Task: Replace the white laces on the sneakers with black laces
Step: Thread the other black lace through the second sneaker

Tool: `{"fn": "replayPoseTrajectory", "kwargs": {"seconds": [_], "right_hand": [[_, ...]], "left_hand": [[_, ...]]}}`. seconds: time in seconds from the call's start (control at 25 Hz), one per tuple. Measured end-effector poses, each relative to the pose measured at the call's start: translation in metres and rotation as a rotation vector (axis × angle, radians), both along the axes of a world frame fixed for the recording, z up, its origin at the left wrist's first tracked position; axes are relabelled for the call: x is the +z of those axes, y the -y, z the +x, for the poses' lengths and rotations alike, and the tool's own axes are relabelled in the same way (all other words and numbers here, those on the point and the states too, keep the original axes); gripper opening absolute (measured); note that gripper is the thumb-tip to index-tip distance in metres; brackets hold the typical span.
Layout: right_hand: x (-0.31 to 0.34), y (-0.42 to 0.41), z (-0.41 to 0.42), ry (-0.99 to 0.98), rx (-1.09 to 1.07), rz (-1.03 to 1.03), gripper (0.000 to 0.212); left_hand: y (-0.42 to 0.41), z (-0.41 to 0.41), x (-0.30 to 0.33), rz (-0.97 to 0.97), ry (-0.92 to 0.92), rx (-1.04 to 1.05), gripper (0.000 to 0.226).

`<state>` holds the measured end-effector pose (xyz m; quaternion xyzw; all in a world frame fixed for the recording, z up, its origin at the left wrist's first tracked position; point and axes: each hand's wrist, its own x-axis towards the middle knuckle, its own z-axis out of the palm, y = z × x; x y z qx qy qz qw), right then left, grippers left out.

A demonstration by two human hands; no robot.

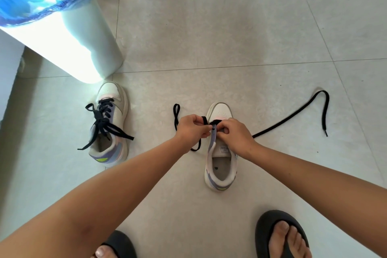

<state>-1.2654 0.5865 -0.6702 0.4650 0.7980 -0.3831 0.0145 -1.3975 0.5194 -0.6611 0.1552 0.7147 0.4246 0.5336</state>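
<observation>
Head view, looking down at the tiled floor [251, 37]. Left sneaker [111, 123] done already, black lace crossed and tied, parked far left by the white bin [88, 48] so out of the way. Right sneaker [221, 148] set dead centre between the sandalled feet, toe pointing away, easy reach for both hands. Left hand [191, 130] pinching one end of the black lace [293, 115] just beside the low eyelets; right hand [234, 134] curled onto the vamp, pinching lace there too, probably feeding the first holes. Long free tail flung out right to stay untangled. No white laces anywhere in sight.
</observation>
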Motion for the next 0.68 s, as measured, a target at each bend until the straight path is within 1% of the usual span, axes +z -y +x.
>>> {"fn": "replayPoseTrajectory", "kwargs": {"seconds": [0.04, 0.12, 0.16, 0.2, 0.24, 0.28, 0.32, 0.36, 0.4, 0.44, 0.52, 0.56, 0.6, 0.64, 0.68], "right_hand": [[0.000, 0.000, 0.000, 0.001, -0.001, 0.003, 0.010], [0.000, 0.000, -0.001, 0.005, -0.002, 0.003, 0.010], [0.001, -0.001, -0.002, 0.010, 0.003, 0.001, 0.010], [0.002, -0.001, -0.002, 0.017, 0.017, 0.000, 0.009], [0.004, -0.003, -0.002, 0.028, 0.036, 0.001, 0.008], [0.006, -0.004, -0.003, 0.043, 0.059, 0.005, 0.008], [0.007, -0.006, -0.003, 0.058, 0.087, 0.012, 0.008], [0.009, -0.007, -0.004, 0.071, 0.122, 0.019, 0.009], [0.010, -0.007, -0.005, 0.079, 0.156, 0.023, 0.009], [0.010, -0.007, -0.006, 0.082, 0.179, 0.018, 0.010], [0.013, -0.006, -0.008, 0.085, 0.202, -0.015, 0.011], [0.015, -0.006, -0.008, 0.095, 0.219, -0.029, 0.011], [0.017, -0.006, -0.009, 0.107, 0.243, -0.039, 0.011], [0.019, -0.006, -0.008, 0.113, 0.264, -0.043, 0.011], [0.020, -0.006, -0.007, 0.109, 0.269, -0.039, 0.012]], "left_hand": [[0.000, -0.003, 0.000, 0.006, -0.039, -0.084, 0.012], [-0.001, -0.004, -0.002, 0.002, -0.225, -0.266, 0.012], [-0.002, -0.003, -0.002, -0.001, -0.324, -0.314, 0.018], [-0.002, -0.001, -0.003, 0.000, -0.370, -0.320, 0.027], [-0.003, 0.001, -0.004, 0.002, -0.363, -0.298, 0.032], [-0.004, 0.002, -0.002, 0.009, -0.333, -0.261, 0.033], [-0.004, 0.004, -0.001, 0.023, -0.313, -0.238, 0.030], [-0.001, 0.005, 0.001, 0.047, -0.348, -0.245, 0.023], [0.003, 0.008, 0.002, 0.082, -0.433, -0.289, 0.018], [0.009, 0.013, 0.002, 0.103, -0.535, -0.372, 0.025], [0.029, 0.029, 0.002, 0.030, -0.682, -0.607, 0.051], [0.038, 0.037, 0.000, -0.051, -0.764, -0.736, 0.056], [0.045, 0.044, -0.003, -0.128, -0.854, -0.845, 0.052], [0.048, 0.047, -0.005, -0.192, -0.926, -0.912, 0.042], [0.048, 0.049, -0.005, -0.241, -0.951, -0.915, 0.032]]}}
